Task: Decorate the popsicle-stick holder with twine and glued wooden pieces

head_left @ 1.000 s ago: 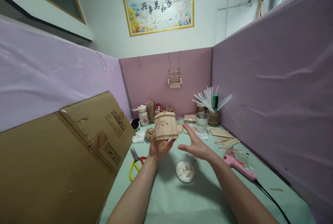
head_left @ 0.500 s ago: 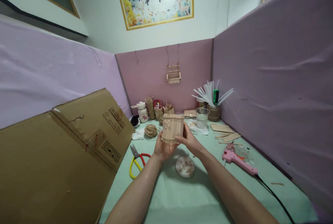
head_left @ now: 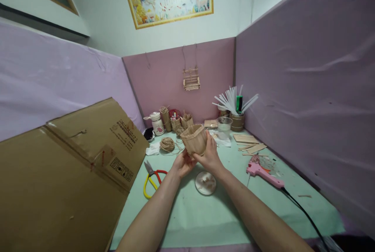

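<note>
Both hands hold a small round wooden-stick pot (head_left: pixel 195 141) above the table, tilted so that its open top and scalloped rim face me. My left hand (head_left: pixel 184 163) supports it from below on the left, fingers curled under its base. On the right side my right hand (head_left: pixel 209 155) grips the pot, with the thumb low on its wall and the fingers behind, partly hidden. Beneath the hands lies a small round dish (head_left: pixel 205 183) with pale pieces in it. Scissors (head_left: pixel 152 177) with red and yellow handles rest left of my left forearm.
At right lie a pink glue gun (head_left: pixel 265 173) with a black cord and some flat wooden sticks (head_left: pixel 247 142). Behind stand a container of white glue sticks (head_left: pixel 236 121), a clear cup (head_left: pixel 224 127) and a twine ball (head_left: pixel 167 144). A large cardboard box (head_left: pixel 73 181) fills the left.
The pot has been turned and tilted in my hands: its flower-decorated side faced me before, and now its open top shows. The view has shifted slightly.
</note>
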{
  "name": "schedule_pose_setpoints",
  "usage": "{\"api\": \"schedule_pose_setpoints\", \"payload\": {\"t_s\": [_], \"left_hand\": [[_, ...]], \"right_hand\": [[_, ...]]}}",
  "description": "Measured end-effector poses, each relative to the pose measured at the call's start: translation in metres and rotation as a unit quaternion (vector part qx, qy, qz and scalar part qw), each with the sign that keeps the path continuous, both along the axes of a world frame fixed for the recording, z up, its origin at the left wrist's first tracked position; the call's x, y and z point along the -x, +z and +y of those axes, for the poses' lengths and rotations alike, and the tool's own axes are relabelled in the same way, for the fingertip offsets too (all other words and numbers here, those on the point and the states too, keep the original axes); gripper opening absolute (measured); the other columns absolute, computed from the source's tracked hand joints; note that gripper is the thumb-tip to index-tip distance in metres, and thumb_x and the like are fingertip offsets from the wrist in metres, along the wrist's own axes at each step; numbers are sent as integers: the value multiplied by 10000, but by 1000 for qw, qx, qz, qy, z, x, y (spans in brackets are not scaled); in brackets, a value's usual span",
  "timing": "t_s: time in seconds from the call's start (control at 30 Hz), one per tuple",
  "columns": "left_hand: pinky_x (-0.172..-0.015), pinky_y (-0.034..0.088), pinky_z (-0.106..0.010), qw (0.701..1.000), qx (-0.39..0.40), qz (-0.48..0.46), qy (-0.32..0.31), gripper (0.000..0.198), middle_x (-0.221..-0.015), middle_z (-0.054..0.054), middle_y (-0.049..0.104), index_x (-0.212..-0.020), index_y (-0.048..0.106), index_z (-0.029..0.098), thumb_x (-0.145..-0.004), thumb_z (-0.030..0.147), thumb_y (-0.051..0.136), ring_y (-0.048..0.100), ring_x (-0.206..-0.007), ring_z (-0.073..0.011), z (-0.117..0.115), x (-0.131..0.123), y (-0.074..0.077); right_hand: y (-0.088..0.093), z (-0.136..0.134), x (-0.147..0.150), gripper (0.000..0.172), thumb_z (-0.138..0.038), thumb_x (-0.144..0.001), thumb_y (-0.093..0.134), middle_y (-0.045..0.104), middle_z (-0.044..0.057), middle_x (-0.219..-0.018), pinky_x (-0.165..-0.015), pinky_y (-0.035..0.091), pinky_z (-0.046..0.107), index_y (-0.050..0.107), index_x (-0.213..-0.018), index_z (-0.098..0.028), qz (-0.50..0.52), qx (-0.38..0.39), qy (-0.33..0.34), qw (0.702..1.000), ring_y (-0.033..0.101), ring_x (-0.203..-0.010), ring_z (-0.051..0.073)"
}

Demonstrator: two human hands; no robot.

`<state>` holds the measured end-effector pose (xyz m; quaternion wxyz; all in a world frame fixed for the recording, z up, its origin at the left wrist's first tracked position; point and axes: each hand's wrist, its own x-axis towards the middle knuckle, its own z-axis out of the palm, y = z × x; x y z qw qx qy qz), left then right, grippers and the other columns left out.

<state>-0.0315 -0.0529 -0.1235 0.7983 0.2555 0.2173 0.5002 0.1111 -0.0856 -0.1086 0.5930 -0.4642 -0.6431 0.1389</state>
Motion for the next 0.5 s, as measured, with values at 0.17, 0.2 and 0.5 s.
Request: {"api": "schedule_pose_setpoints", "payload": {"t_s": [0.17, 0.2, 0.5], "left_hand": [[-573, 510, -236, 1000, 29, -2, 10, 392, -903, -73, 738, -1298, 575, 146, -924, 264, 568, 620, -603, -129, 1, 2, 3], [-568, 507, -232, 1000, 25, -1, 15, 394, -910, -72, 739, -1298, 575, 152, -923, 273, 572, 618, -603, -126, 1, 2, 4], [-797, 560, -260, 996, -33, 20, 76, 296, -912, -54, 734, -1122, 636, 173, -836, 224, 695, 689, -802, -146, -13, -15, 2]], "right_hand": [[-2, 3, -7, 1090, -375, -663, 770, 351, 161, -1467, -1150, 238, 558, 118, -1524, -228, 36, 7, 25, 999, 310, -1377, 347], [-2, 4, -9, 1085, -370, -663, 767, 374, 162, -1453, -1144, 253, 550, 120, -1522, -220, 49, 15, 30, 998, 336, -1365, 338], [2, 9, -15, 829, -246, -670, 689, 450, 124, -1443, -1118, 346, 462, 341, -1421, -217, 135, 90, 148, 976, 429, -1333, 269]]}}
